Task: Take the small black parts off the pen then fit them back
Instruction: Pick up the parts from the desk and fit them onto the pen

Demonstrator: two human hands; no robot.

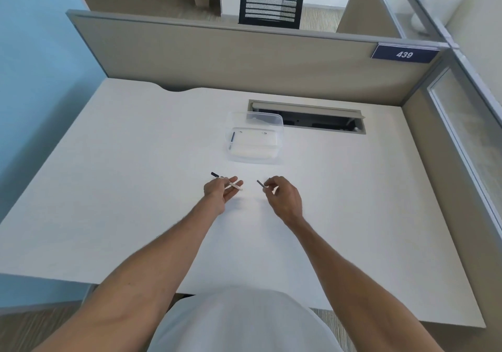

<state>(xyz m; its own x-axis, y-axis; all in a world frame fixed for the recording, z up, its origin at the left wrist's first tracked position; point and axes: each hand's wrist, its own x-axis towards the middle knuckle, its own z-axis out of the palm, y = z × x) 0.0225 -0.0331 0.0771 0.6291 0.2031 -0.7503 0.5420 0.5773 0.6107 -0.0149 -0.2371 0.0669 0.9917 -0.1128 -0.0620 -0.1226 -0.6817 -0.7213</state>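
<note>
My left hand [220, 192] holds a white pen [233, 185] across its fingers above the white desk [135, 188]. The pen's far left end carries a black part [215, 174], while its near right end is bare. My right hand [282, 198] pinches a small black cap [261, 183] between thumb and fingertips. That cap is off the pen, a short gap to the right of the pen's bare end. Both hands hover near the middle of the desk.
A clear plastic box [254, 141] stands just beyond my hands, with another pen [232, 139] lying inside at its left. Behind it is an open cable slot [309, 119] in the desk. A beige partition [244, 58] closes off the back and right.
</note>
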